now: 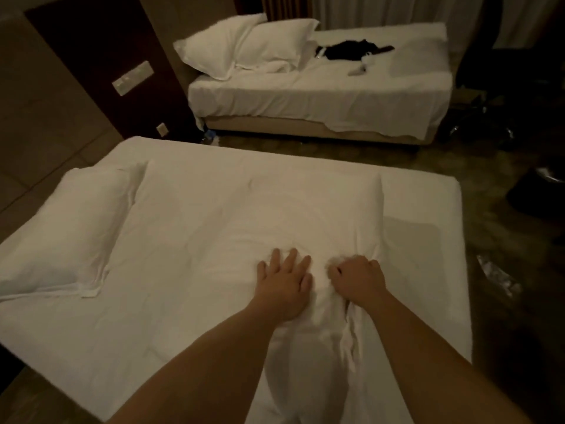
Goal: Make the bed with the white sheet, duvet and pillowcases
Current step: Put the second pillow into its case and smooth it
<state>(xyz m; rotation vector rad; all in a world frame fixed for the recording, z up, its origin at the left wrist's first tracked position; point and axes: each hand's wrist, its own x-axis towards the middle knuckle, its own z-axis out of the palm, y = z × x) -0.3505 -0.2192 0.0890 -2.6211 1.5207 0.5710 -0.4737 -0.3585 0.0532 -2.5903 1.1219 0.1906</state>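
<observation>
A white duvet (214, 209) lies spread over the near bed (428, 228), which wears a white sheet. One white pillow (70, 228) rests at the bed's left end. My left hand (284, 286) presses flat on the duvet, fingers spread. Just to its right, my right hand (357, 280) grips a bunched fold of the duvet, with creases running back toward me.
A second bed (321, 93) stands across the floor with two white pillows (244, 44), a dark garment (351, 50) and a small pale object on it. A dark wall panel with switches (133, 78) is at the left. Dark items sit on the floor at the right.
</observation>
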